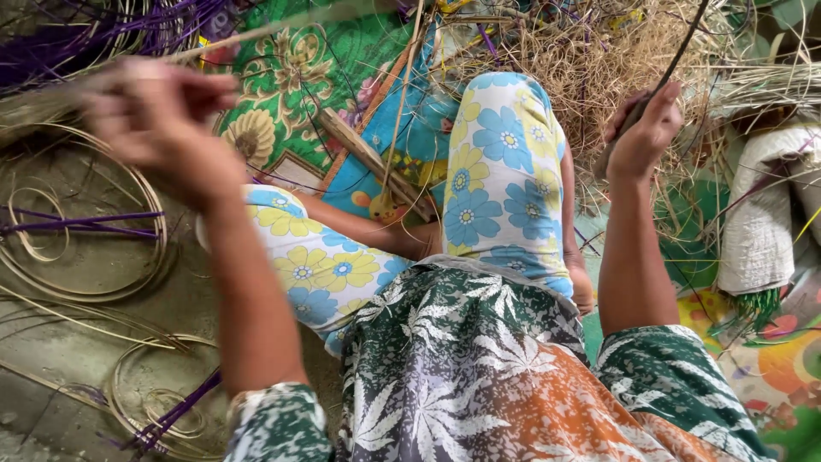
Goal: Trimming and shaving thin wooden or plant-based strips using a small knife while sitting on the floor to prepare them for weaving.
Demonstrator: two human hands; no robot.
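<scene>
**Two hands draw a cane strip taut above the lap**

The person sits on the floor with flowered trousers (500, 171) drawn up. The left hand (158, 120) is raised and blurred. Its fingers are bunched together on a pale strip (282, 26), which runs up and away from the grip toward the top of the view. The blur hides how tightly the fingers close on it.

The right hand (646, 133) is closed around a dark handle (629, 128). A thin dark strand (680, 47) rises from the top of this fist toward the upper edge. Whether strand and handle are one piece cannot be told.

Below the left grip, on the bare floor, lie coils (85, 231) of pale cane, with purple strips (81, 224) across them. More purple strips (167, 419) lie nearer the left elbow. Between the two hands, beyond the knees, a flowered cloth (291, 94) covers the floor, and a wooden stick (372, 162) lies on it. Behind the right grip is a heap of dry fibre (590, 68). Just outside that hand, to its right, a white sack (761, 222) lies with green strips (753, 308) at its end.
</scene>
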